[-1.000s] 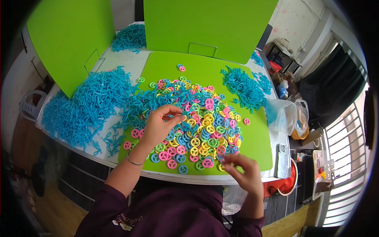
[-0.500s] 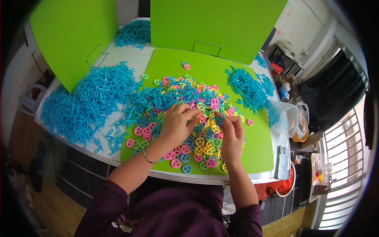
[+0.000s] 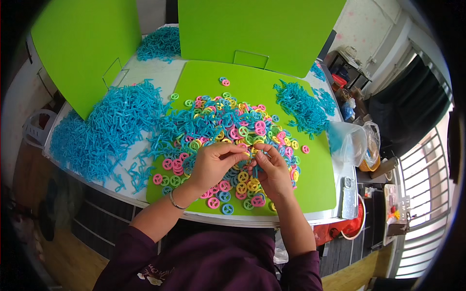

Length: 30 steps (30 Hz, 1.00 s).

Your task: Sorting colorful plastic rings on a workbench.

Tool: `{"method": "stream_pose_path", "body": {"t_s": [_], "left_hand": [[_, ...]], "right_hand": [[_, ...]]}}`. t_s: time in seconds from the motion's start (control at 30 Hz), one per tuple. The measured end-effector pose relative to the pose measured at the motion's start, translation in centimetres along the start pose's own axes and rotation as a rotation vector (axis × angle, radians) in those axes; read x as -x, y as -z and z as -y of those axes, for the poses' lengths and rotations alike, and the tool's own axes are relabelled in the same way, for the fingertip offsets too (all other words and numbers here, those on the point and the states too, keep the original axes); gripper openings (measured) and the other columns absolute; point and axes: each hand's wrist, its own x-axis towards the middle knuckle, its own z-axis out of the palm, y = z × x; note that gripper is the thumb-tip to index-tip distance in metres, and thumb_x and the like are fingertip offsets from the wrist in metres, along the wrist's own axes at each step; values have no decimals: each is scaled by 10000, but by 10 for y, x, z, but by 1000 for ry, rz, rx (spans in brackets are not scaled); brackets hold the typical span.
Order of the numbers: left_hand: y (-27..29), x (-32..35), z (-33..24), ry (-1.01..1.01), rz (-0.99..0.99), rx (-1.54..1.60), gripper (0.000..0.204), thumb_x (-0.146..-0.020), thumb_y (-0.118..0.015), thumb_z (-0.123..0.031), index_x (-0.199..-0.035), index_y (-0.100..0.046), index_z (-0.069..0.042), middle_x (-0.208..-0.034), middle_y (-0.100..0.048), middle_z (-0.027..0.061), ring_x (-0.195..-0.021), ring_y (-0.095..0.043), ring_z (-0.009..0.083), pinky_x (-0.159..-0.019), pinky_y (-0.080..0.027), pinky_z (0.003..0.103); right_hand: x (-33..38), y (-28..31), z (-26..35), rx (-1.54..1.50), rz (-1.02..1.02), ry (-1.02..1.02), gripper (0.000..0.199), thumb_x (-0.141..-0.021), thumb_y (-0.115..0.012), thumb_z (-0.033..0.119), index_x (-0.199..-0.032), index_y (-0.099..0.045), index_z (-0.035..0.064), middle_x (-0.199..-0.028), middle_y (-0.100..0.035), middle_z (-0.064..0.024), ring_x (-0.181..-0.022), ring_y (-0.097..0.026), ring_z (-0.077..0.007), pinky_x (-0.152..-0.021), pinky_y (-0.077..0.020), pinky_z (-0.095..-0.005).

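Observation:
Over a heap of small pink, yellow, green and blue spoked plastic wheels (image 3: 224,196), my two hands meet fingertip to fingertip. My left hand (image 3: 217,164) is closed in a pinch; its fingers mostly cover what they hold, too small to make out. In my right hand (image 3: 274,173), thumb and fingers close on a small blue plastic piece (image 3: 256,170) that hangs below the fingertips. Loose blue plastic pieces (image 3: 189,127) lie over the wheels just beyond my left hand.
A green mat (image 3: 315,184) lies under the wheels. Large piles of blue pieces (image 3: 128,109) stand at the left, with another pile (image 3: 302,109) at the right. Green upright boards (image 3: 262,29) stand behind. A phone (image 3: 348,199) and a clear plastic bag (image 3: 348,140) sit along the right edge.
My right hand has moved left and nearer to me with the blue piece. My left hand has come slightly nearer to me, and the fingertips, apart before, now meet.

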Motion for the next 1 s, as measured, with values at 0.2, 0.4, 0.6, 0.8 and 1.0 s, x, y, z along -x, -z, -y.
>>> {"method": "stream_pose_path", "body": {"t_s": [0.2, 0.4, 0.6, 0.8, 1.0], "left_hand": [[7, 5, 3, -92, 12, -40, 147, -747, -730, 45, -879, -700, -14, -832, -694, 84, -730, -658, 132, -638, -520, 236], [3, 11, 2, -241, -4, -74, 182, -742, -715, 73, -898, -689, -16, -811, -688, 103, -709, -678, 178, -624, -538, 258], [3, 11, 6, -104, 4, 82, 78, -807, -679, 51, -876, -667, 15, -809, -685, 97, -727, -674, 154, -647, -562, 252], [6, 8, -1, 225, 13, 385, 62, -860, -667, -39, -869, -676, 22, -796, -685, 53, -702, -650, 95, -627, -542, 223], [9, 7, 2, 204, 73, 327, 59, -861, -665, -41, -860, -675, 17, -773, -683, 52, -686, -647, 92, -615, -536, 213]], "right_hand": [[1, -2, -1, -93, 134, -82, 190, -959, -533, 110, -1139, -512, 54, -845, -612, -60, -737, -617, -159, -662, -513, -297], [2, -3, -12, -4, -6, 103, 110, -934, -563, 61, -1035, -586, 27, -842, -637, -64, -748, -637, -164, -670, -508, -286], [4, -3, -15, -17, 53, 119, 104, -907, -601, 47, -988, -629, -11, -892, -665, -86, -776, -653, -176, -674, -514, -284], [9, -12, -13, 290, 14, 255, 202, -853, -685, 40, -1036, -645, -35, -880, -691, -69, -769, -646, -103, -672, -504, -221], [9, -11, 0, 490, 5, 200, 174, -856, -659, -1, -1022, -632, -42, -871, -687, -89, -767, -649, -124, -676, -520, -237]]}}
